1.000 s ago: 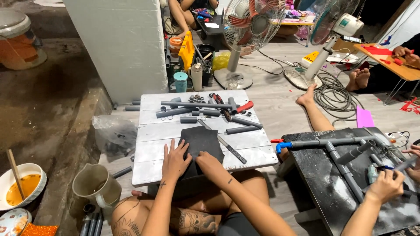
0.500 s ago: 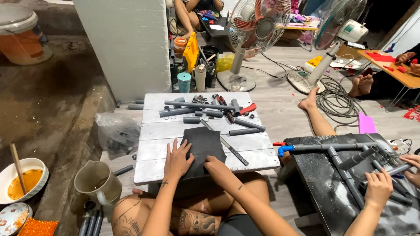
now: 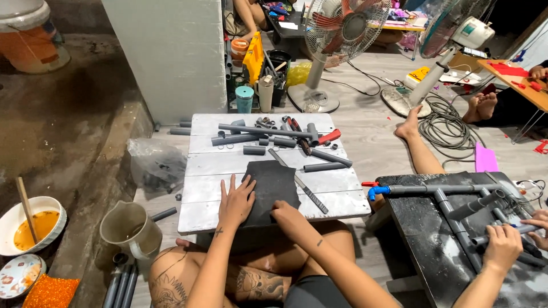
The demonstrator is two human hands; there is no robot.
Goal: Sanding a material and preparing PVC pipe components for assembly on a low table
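I sit cross-legged at a low white wooden table (image 3: 211,174). A dark grey sheet (image 3: 273,185) lies at its near edge. My left hand (image 3: 235,201) rests flat on the sheet's left side with fingers spread. My right hand (image 3: 283,212) presses on the sheet's lower edge, fingers curled against it. Beyond the sheet lie several grey pipe pieces (image 3: 260,130), a long metal file (image 3: 299,182) and red-handled pliers (image 3: 328,137).
Another person's hand (image 3: 503,246) works on a grey pipe frame (image 3: 451,199) on a black table at right. A beige jug (image 3: 127,229) stands at left, a bowl of orange liquid (image 3: 31,225) farther left. Two fans (image 3: 337,28) and a cable coil (image 3: 448,122) lie beyond.
My two hands stay on the dark sheet, shifting only slightly. The other person's hand on the right has moved along the pipe frame.
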